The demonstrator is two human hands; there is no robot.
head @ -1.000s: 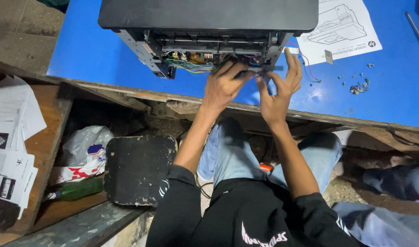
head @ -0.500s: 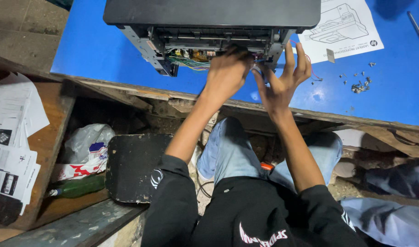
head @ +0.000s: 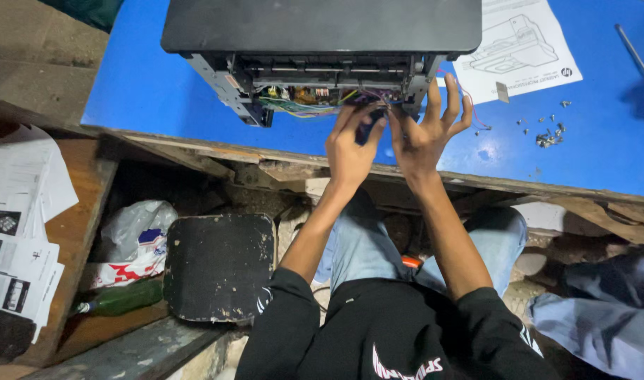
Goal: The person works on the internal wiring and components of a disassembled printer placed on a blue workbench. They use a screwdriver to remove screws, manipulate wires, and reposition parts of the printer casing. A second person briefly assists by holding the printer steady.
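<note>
A black printer stands on a blue table with its near side opened, showing a circuit board and coloured wires. My left hand is at that open side, its fingers curled on a small dark part below the wires. My right hand is right beside it, thumb and forefinger pinching near the same part while the other fingers spread upward by the printer's right corner. What exactly the fingers grip is hidden.
A printed diagram sheet lies right of the printer, with several loose screws below it and a thin metal tool at the far right. Below the table edge are a worn black stool seat, a plastic bag, a green bottle and papers.
The view has shifted slightly, bringing the printer lower in frame. Both hands stay at the printer's open side; my left hand's fingers have drawn down onto the dark part beside my right hand.
</note>
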